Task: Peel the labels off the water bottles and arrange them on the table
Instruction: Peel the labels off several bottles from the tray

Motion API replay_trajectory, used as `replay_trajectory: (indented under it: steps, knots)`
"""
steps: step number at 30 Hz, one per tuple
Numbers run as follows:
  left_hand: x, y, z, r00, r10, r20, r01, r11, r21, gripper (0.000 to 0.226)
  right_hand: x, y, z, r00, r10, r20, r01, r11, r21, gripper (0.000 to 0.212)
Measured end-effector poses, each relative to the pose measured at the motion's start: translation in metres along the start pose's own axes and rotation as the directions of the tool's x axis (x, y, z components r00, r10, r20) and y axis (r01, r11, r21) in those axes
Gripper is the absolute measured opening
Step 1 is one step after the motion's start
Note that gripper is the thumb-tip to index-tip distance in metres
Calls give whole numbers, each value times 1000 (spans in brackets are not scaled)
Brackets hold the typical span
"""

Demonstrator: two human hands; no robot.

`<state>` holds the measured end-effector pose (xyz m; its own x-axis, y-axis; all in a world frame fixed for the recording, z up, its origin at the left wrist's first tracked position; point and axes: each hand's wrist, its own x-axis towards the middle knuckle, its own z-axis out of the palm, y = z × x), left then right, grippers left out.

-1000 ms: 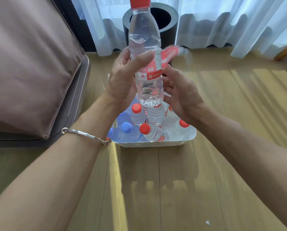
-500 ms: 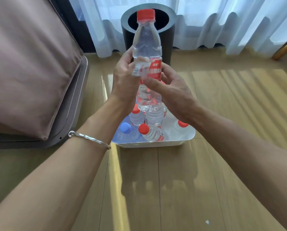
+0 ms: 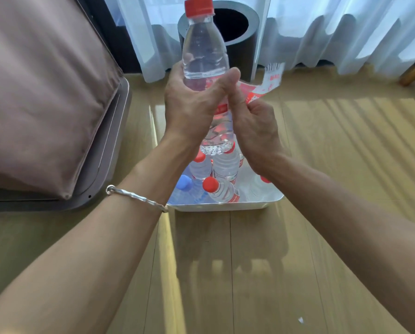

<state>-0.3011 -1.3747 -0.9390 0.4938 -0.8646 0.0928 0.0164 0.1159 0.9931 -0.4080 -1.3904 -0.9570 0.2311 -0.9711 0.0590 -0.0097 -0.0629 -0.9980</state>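
I hold a clear water bottle [image 3: 203, 54] with a red cap upright above a white tray [image 3: 225, 206]. My left hand [image 3: 192, 104] grips the bottle's middle, thumb across its front. My right hand [image 3: 254, 124] pinches the red and white label [image 3: 265, 84], which streams off to the right, partly peeled, its other end still on the bottle. In the tray lie several more bottles, most with red caps [image 3: 210, 184] and one with a blue cap [image 3: 184, 182].
A black cylindrical bin [image 3: 240, 44] stands behind the bottle against white curtains [image 3: 334, 32]. A brown cushion on a grey sofa base [image 3: 45, 92] fills the left. Wooden surface [image 3: 225, 273] stretches in front of the tray, with a small white scrap [image 3: 300, 320] at lower right.
My right hand has pulled the label away from the bottle out to the right. The bottle has risen slightly and my left thumb now lies across its front.
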Motion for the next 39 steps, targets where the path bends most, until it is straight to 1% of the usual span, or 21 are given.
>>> replay_trajectory:
  steps: [2, 4, 7, 9, 11, 13, 16, 20, 23, 26, 29, 32, 33, 34, 35, 36, 37, 38, 39]
  knots:
    - [0, 5, -1, 1000, 26, 10, -25, 999, -31, 47, 0, 3, -4, 999, -28, -22, 27, 999, -42, 53]
    - [-1, 11, 0, 997, 51, 52, -49, 998, -44, 43, -2, 3, -9, 998, -43, -55, 38, 995, -94, 50]
    - [0, 16, 1, 991, 62, 119, -51, 994, -95, 37, 3, 5, -11, 995, -48, -84, 36, 990, -134, 54]
    - [3, 18, -2, 985, 66, 161, -43, 989, -142, 34, 6, 5, -11, 997, -48, -59, 41, 992, -123, 60]
    - [7, 20, -8, 972, 42, 230, 4, 981, -194, 32, 7, 11, -15, 999, -12, -45, 5, 988, -152, 58]
    - [9, 22, -13, 944, -14, 329, 94, 969, -229, 29, 5, 16, -21, 999, 27, -47, -35, 985, -168, 49]
    - [11, 22, -19, 893, -72, 445, 184, 959, -215, 37, 3, 18, -26, 995, 91, -30, -94, 990, -104, 35]
    - [13, 20, -25, 848, -76, 524, 262, 920, -291, 63, 3, 20, -25, 987, 158, -7, -158, 984, -79, 31]
    - [14, 25, -27, 833, -63, 550, 307, 880, -363, 66, 1, 26, -27, 973, 227, 33, -220, 964, -146, 29]
    - [14, 27, -27, 842, -53, 537, 326, 844, -426, 74, -1, 31, -27, 956, 260, 136, -223, 945, -239, 26]
    - [11, 26, -26, 845, -45, 533, 311, 852, -422, 79, -1, 34, -27, 952, 257, 169, -209, 944, -256, 24]
    - [11, 27, -25, 845, -38, 534, 283, 878, -386, 69, 0, 40, -34, 919, 294, 261, -196, 918, -346, 23]
    - [10, 28, -24, 847, -35, 530, 262, 895, -360, 64, 0, 43, -38, 900, 316, 300, -187, 902, -388, 28]
    - [10, 29, -23, 851, -31, 524, 237, 913, -332, 59, 1, 43, -41, 890, 322, 322, -171, 892, -420, 44]
    - [10, 29, -21, 856, -26, 517, 214, 927, -307, 57, 4, 42, -43, 899, 298, 321, -142, 891, -431, 63]
    - [9, 29, -19, 862, -22, 507, 193, 938, -288, 56, 8, 39, -45, 925, 242, 295, -107, 907, -407, 77]
    - [8, 29, -17, 868, -22, 497, 180, 945, -273, 56, 12, 31, -46, 955, 163, 248, -71, 937, -341, 83]
    - [6, 27, -15, 874, -27, 485, 172, 951, -257, 56, 17, 22, -47, 975, 87, 203, -36, 969, -245, 82]
    - [5, 25, -13, 879, -35, 476, 168, 956, -240, 53, 21, 14, -48, 983, 30, 182, -5, 990, -138, 77]
